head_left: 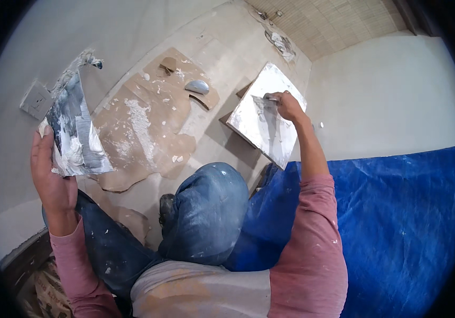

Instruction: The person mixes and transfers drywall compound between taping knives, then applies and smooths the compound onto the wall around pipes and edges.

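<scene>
My left hand (51, 169) grips the lower left edge of a flat metal plate (82, 140), thumb in front and fingers along the side. White plaster is smeared across the plate, thickest at its bottom and edges. It is raised near the wall, overlapping a wall socket plate (38, 99). Out to the right, my right hand (290, 106) is closed around a scraper (271, 98), its fingers hiding most of the handle. The scraper is over a tilted white square board (262, 127), where a grey streak runs down; whether that is blade, smear or shadow is unclear.
Torn brown cardboard (153, 127) with white splatter covers floor ahead, bearing a curved shiny metal piece (197, 87). A blue tarp (376, 222) spreads at the right. Debris (280, 45) lies by the far wall. A brown paper sack (50, 289) is at the lower left.
</scene>
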The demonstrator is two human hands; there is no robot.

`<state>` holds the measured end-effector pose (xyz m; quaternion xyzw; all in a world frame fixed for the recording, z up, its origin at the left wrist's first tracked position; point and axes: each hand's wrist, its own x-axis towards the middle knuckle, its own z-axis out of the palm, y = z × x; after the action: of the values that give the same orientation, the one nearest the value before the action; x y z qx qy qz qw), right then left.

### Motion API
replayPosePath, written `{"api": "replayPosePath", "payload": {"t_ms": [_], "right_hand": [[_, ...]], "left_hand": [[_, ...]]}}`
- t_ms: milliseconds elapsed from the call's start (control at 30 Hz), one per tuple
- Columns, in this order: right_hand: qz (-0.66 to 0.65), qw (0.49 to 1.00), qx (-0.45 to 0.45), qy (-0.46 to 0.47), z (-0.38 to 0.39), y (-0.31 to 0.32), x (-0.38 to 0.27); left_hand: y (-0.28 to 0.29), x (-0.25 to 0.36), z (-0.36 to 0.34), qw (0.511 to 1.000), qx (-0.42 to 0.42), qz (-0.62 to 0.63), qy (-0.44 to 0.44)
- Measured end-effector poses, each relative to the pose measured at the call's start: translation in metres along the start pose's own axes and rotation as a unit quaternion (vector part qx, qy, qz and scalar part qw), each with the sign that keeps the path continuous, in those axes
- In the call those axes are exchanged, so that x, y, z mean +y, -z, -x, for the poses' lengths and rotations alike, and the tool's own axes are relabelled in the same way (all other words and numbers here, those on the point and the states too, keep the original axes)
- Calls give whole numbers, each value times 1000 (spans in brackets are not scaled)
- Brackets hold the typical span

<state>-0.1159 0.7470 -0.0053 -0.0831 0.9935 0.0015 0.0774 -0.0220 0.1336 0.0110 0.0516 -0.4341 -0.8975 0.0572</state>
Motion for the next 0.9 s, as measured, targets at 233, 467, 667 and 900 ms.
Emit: {"api": "replayPosePath", "payload": {"t_ms": [233,467,667,900], "right_hand": [[-17,994,-14,-104,39,12,71],[104,965,148,-192,46,-66,68],[79,984,-24,-158,78,-39,13],[37,947,48,-315,72,-3,73]], "left_hand": [[-5,2,6,999,45,-18,-15],[3,4,5,997,74,-12,-13],[-11,8,6,999,46,-9,-13],[2,9,9,1000,8,-10,0]]}}
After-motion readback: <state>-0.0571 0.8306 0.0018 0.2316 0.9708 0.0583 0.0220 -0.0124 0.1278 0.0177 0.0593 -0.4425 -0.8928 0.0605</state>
